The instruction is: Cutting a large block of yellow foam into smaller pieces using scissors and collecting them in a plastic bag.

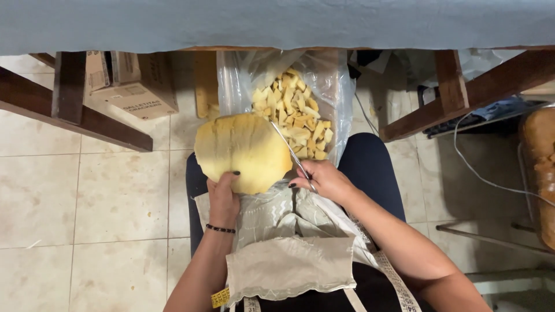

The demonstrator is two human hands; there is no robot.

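My left hand (222, 196) grips the lower edge of a big round block of yellow foam (240, 151) held over my lap. In my right hand (324, 179) is a pair of scissors (287, 147), their blades running up along the foam's right edge. Just beyond the foam stands an open clear plastic bag (335, 81) filled with several small yellow foam pieces (295, 115). A beige apron (289, 266) covers my lap, and a measuring tape (399, 286) hangs by my right arm.
A table with a blue-grey cloth (277, 23) spans the top, its dark wooden legs (69, 86) at left and right. Cardboard boxes (136, 86) sit under it on the tiled floor (87, 202). A white cable (491, 182) and a brown object (540, 173) lie at right.
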